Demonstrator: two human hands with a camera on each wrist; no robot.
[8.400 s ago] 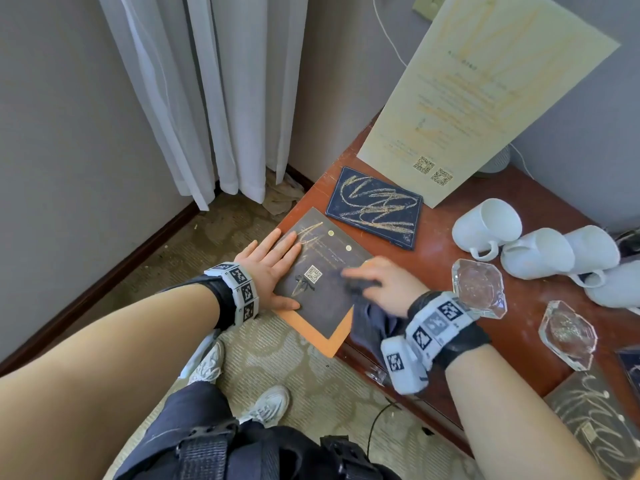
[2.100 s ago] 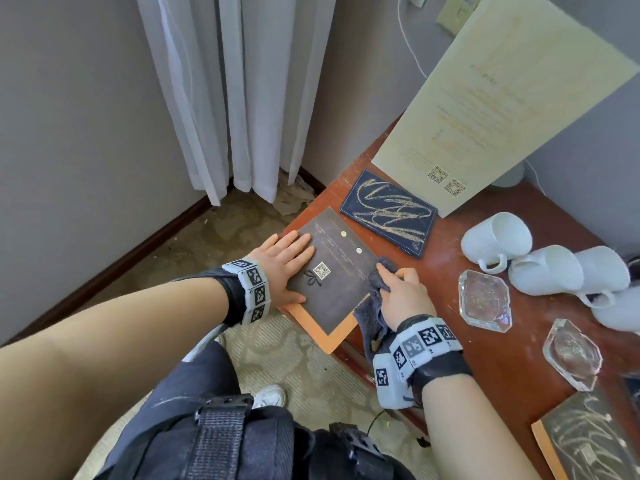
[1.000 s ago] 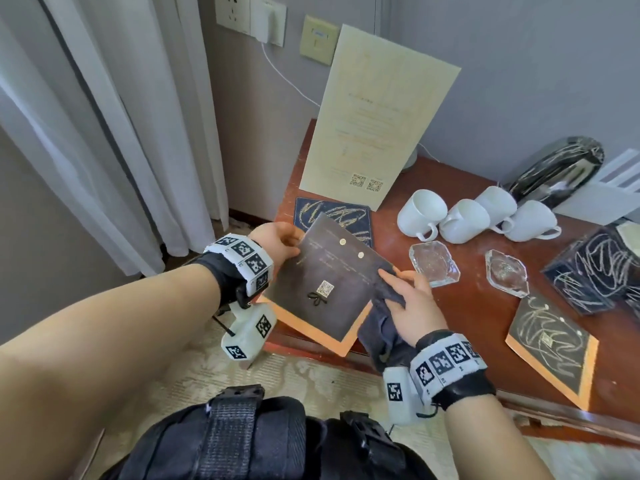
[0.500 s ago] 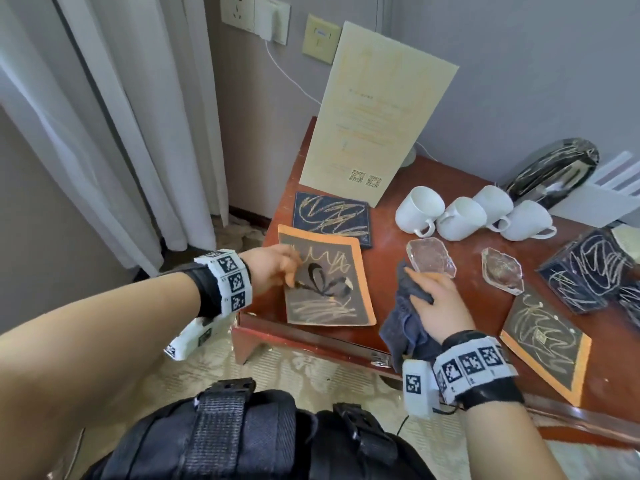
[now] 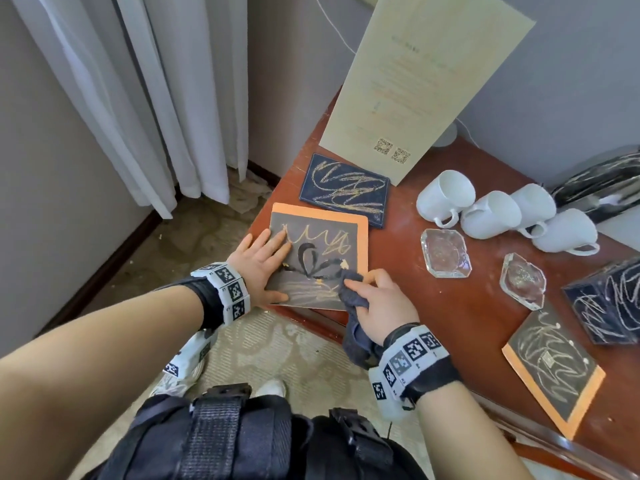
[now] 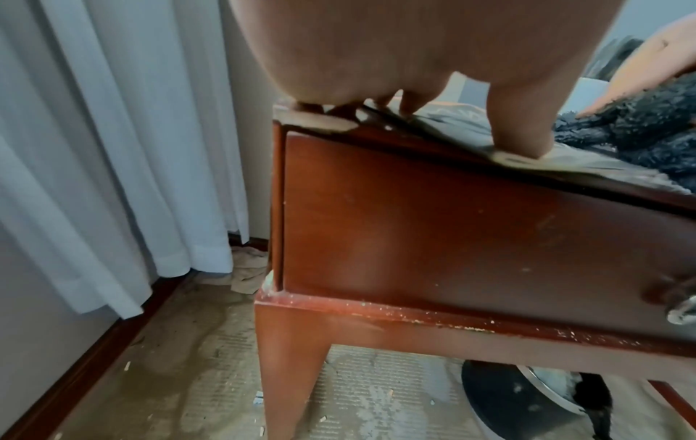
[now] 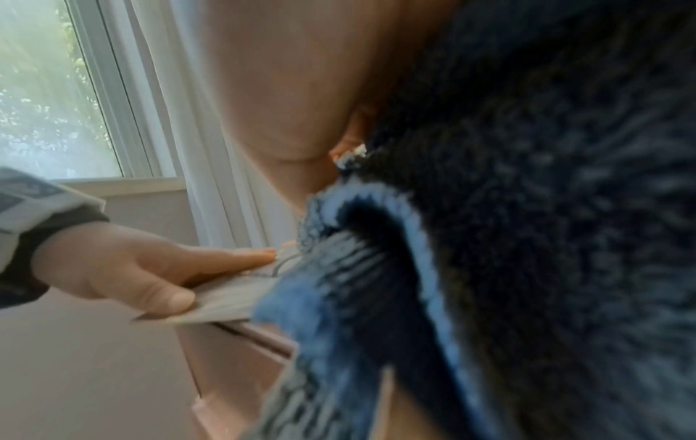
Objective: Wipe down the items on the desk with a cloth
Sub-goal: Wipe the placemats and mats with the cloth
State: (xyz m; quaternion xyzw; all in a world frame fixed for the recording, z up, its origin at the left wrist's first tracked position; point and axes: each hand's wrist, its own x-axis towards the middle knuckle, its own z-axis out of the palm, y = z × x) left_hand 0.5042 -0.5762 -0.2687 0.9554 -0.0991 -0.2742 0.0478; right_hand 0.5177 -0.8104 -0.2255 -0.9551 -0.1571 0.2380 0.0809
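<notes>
A: Where is the cloth (image 5: 349,292) sitting?
B: It is lying bunched at the near right corner of the orange-edged card (image 5: 320,261), which is lying flat at the front left corner of the table (image 5: 450,313). The rest of the cloth is trailing back under the palm toward the wrist.

A: What is the right hand (image 5: 381,299) doing with it?
B: Its fingers are curling round the cloth and pressing the wad down onto the card. In the right wrist view the dark blue pile (image 7: 527,238) is filling most of the picture.

A: And the left hand (image 5: 263,261)?
B: It is lying flat on the card's left side, fingers straight and close together, gripping nothing. The left wrist view is showing the thumb (image 6: 516,125) pressing down near the table's front edge.

A: What is surrounding the card?
B: A dark blue mat (image 5: 344,188) with yellow scribbles is lying just behind it, and a tall cream sign (image 5: 415,77) is standing behind that. Four white mugs (image 5: 502,213) are lying on their sides to the right, with two glass dishes (image 5: 446,252) in front of them. A second orange-edged card (image 5: 550,372) is lying well apart near the right front edge.
</notes>
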